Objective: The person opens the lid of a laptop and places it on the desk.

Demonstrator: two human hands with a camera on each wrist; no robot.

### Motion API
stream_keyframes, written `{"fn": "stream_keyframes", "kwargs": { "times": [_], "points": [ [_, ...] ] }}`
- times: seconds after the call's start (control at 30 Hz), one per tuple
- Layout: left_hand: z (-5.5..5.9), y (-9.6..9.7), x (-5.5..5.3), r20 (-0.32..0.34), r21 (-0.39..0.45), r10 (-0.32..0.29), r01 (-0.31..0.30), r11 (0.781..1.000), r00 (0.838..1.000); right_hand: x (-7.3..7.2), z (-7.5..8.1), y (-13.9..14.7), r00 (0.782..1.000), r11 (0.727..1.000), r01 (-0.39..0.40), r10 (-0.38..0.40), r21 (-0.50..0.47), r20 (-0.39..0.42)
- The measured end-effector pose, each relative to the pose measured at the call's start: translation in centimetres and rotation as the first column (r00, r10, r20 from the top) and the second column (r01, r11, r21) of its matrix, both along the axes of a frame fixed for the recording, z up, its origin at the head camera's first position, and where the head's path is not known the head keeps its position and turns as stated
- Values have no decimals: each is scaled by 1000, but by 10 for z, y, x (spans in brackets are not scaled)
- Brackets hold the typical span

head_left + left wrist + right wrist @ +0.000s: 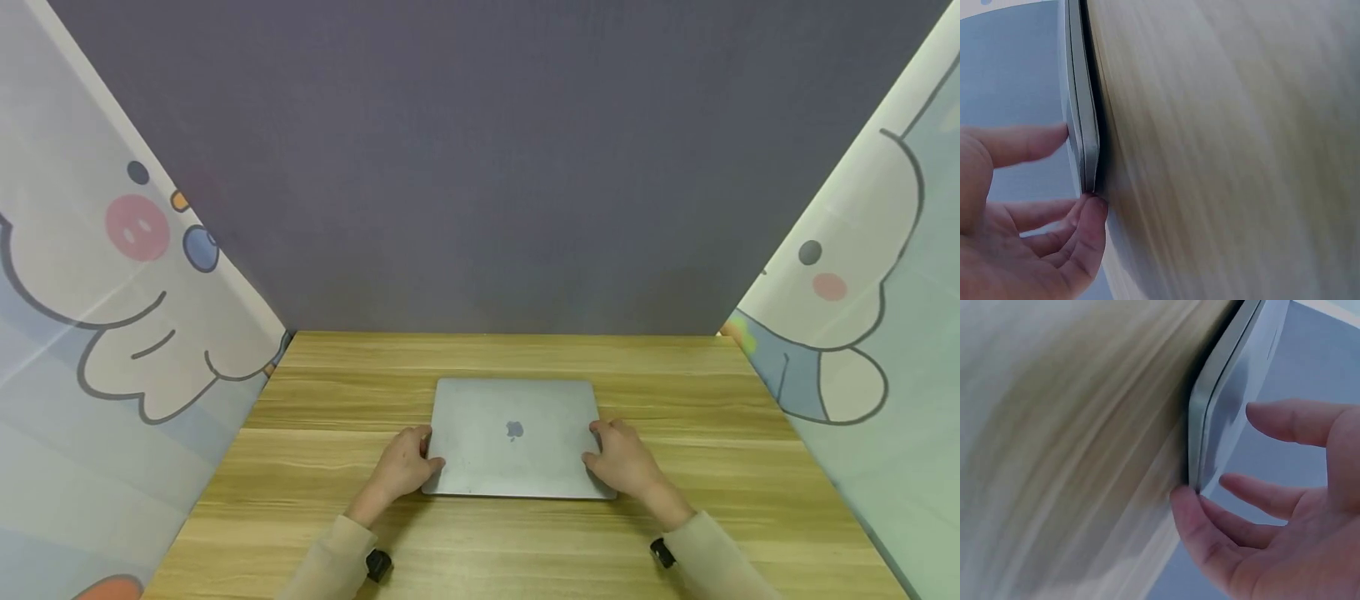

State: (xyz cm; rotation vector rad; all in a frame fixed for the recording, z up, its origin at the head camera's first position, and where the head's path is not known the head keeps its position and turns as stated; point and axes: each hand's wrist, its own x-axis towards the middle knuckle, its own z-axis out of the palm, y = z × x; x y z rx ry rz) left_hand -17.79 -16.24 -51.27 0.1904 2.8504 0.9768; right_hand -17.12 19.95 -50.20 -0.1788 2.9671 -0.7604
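Free room separates laptop (516, 457) from blocking grey panel (502, 175)

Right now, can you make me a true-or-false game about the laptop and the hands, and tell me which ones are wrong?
1. The laptop is closed. True.
2. The laptop is bright red. False: it is silvery grey.
3. An apple logo shows on its top. True.
4. The left hand is at the laptop's left side. True.
5. The right hand is far from the laptop. False: the right hand is at its right side.
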Motion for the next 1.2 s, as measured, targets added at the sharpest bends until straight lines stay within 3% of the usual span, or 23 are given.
{"fn": "stream_keyframes", "kwargs": {
  "times": [0.17, 0.37, 0.53, 0.77, 1.07, 1.2],
  "points": [
    [1, -3, 3, -46, -113, -62, 56, 992, 997, 7, 5, -7, 999, 999, -22, 23, 40, -40],
    [1, -10, 9, -73, -185, -165, 149, 971, 984, 14, 9, -23, 985, 993, -111, 113, 29, -132],
    [0, -17, 12, -48, -240, -243, 225, 944, 969, 20, 9, -38, 954, 976, -203, 215, 75, -211],
    [-4, -23, 15, -14, -291, -289, 273, 917, 957, 28, 7, -52, 899, 922, -338, 376, 190, -226],
    [-7, -33, 17, 2, -290, -316, 303, 908, 949, 33, 0, -66, 837, 862, -389, 478, 326, -268],
    [-7, -35, 17, 9, -296, -313, 301, 907, 950, 32, -5, -71, 824, 849, -383, 492, 364, -281]
  ]
}}
